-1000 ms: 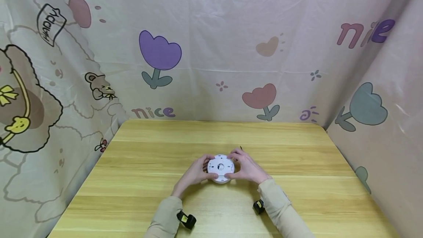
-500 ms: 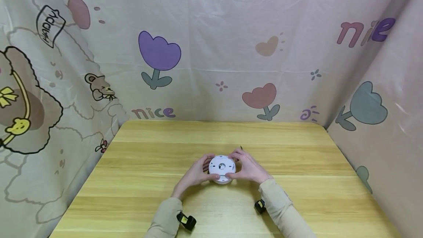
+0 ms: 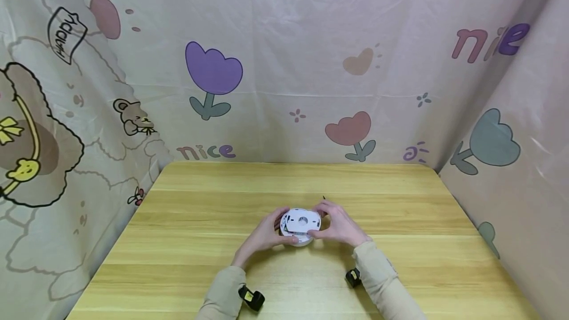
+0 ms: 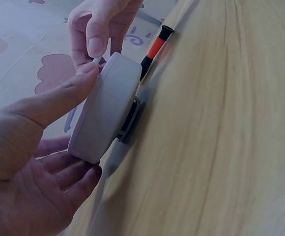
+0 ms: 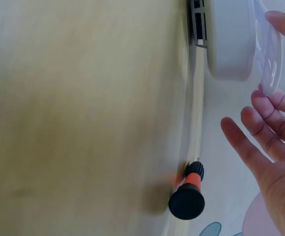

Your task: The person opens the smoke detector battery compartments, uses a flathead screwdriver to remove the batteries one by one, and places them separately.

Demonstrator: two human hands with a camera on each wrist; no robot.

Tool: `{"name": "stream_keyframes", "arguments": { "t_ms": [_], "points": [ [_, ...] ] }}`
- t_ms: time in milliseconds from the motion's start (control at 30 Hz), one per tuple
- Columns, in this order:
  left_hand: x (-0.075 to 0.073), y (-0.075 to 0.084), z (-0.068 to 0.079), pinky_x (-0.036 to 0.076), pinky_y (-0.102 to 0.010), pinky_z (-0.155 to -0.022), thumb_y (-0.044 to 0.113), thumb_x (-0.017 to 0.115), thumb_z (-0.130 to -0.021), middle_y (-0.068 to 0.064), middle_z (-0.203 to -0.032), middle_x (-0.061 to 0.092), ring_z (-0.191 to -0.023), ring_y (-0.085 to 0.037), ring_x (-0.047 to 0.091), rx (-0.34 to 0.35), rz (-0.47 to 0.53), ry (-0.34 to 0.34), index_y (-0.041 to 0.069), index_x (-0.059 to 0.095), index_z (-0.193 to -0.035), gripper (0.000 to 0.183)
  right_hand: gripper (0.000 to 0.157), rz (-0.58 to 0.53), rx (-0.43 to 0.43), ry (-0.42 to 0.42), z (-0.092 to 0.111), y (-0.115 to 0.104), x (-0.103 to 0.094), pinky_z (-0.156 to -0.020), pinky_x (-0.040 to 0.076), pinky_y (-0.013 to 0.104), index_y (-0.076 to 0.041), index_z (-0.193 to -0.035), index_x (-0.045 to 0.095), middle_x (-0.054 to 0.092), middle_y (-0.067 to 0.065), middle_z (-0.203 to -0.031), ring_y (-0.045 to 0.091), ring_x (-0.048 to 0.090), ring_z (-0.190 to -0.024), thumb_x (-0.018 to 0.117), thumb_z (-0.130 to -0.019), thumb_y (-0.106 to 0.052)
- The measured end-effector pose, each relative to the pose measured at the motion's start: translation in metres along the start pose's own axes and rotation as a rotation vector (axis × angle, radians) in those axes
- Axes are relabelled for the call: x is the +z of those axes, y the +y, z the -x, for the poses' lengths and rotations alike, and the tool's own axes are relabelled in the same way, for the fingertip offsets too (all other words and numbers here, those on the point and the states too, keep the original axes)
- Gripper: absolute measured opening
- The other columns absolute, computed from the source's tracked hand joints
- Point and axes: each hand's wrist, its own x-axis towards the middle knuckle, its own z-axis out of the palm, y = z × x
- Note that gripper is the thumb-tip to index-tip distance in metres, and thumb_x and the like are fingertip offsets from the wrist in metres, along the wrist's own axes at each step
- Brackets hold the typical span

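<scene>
A white round smoke detector [image 3: 303,243] lies vent side down near the table's middle. My left hand [image 3: 266,232] holds its body from the left, thumb on the near rim, the other fingers round the far side. With thumb and fingers, my right hand [image 3: 340,225] pinches a thin white mounting plate [image 3: 293,223], which has a round central hole. The plate sits shifted to the right over the body, and in the right wrist view a gap shows between the plate [image 5: 270,54] and the detector body [image 5: 230,42]. Dark vent slots show on the detector's underside.
A screwdriver with a black and orange handle [image 5: 193,181] lies on the wooden table [image 3: 213,211] beyond my right hand, mostly hidden in the head view. Printed cloth [image 3: 284,63] hangs behind the table and along both sides. Both wrists wear small black cameras.
The mounting plate has come away from the detector and moved right with my right hand, uncovering the body's left part. My left hand has stayed almost in place.
</scene>
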Motion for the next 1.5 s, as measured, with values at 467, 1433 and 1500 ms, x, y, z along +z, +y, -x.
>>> {"name": "stream_keyframes", "arguments": {
  "t_ms": [467,1433,1500],
  "points": [
    [0.003,-0.001,0.001,0.034,-0.040,-0.107,0.037,0.077,-0.064,-0.014,-0.138,0.040,-0.126,-0.027,0.040,-0.014,0.024,0.006,0.003,0.029,-0.137,0.094,0.053,-0.068,0.078,0.082,0.011,0.010,-0.008,-0.079,0.051,0.030,-0.018,-0.103,0.061,0.057,-0.013,-0.095,0.003,0.052,-0.085,0.081,-0.057,-0.038],
    [0.002,-0.001,0.003,0.033,-0.044,-0.107,0.040,0.077,-0.063,-0.015,-0.139,0.038,-0.127,-0.029,0.039,-0.023,0.014,0.008,0.003,0.029,-0.137,0.095,0.047,-0.165,0.254,0.250,0.037,0.059,-0.031,-0.075,0.051,0.034,-0.015,-0.099,0.061,0.058,0.001,-0.087,0.015,0.053,-0.079,0.080,-0.061,-0.036],
    [0.002,-0.002,0.003,0.032,-0.043,-0.107,0.040,0.077,-0.063,-0.015,-0.139,0.038,-0.128,-0.029,0.038,-0.027,0.014,0.007,0.003,0.029,-0.137,0.095,0.049,-0.150,0.282,0.255,0.039,0.063,-0.034,-0.074,0.051,0.030,-0.014,-0.100,0.061,0.058,0.001,-0.088,0.015,0.052,-0.079,0.079,-0.061,-0.037]
  ]
}}
